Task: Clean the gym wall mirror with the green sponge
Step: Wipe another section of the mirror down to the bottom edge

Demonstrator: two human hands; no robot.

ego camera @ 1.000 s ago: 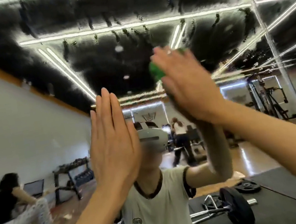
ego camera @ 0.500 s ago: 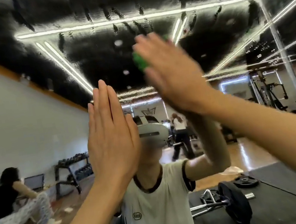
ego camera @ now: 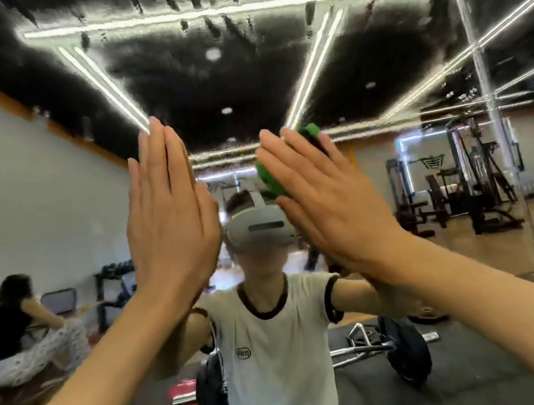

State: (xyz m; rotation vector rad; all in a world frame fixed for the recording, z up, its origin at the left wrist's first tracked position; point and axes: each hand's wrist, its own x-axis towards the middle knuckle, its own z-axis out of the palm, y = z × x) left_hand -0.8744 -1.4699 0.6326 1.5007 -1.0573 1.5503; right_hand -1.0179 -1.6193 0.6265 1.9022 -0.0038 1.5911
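The gym wall mirror (ego camera: pixel 238 67) fills the view; its upper part is streaked with wet, soapy smears. My right hand (ego camera: pixel 323 194) presses the green sponge (ego camera: pixel 270 177) flat against the glass with straight fingers, right of centre. Only the sponge's green edges show past the palm. My left hand (ego camera: pixel 169 217) lies flat on the mirror with fingers straight and together, just left of the sponge. Between both hands I see my own reflection in a white T-shirt with a headset.
A vertical mirror seam (ego camera: pixel 489 99) runs down the right side. Reflected in the glass: a barbell with plates (ego camera: pixel 405 348) on black mats, weight machines (ego camera: pixel 474 185) at right, a dumbbell rack (ego camera: pixel 112 288), and a seated person (ego camera: pixel 11 330) at left.
My right hand has slid the sponge down the mirror and slightly right, from the streaked upper area to head height. My left hand stays flat on the glass.
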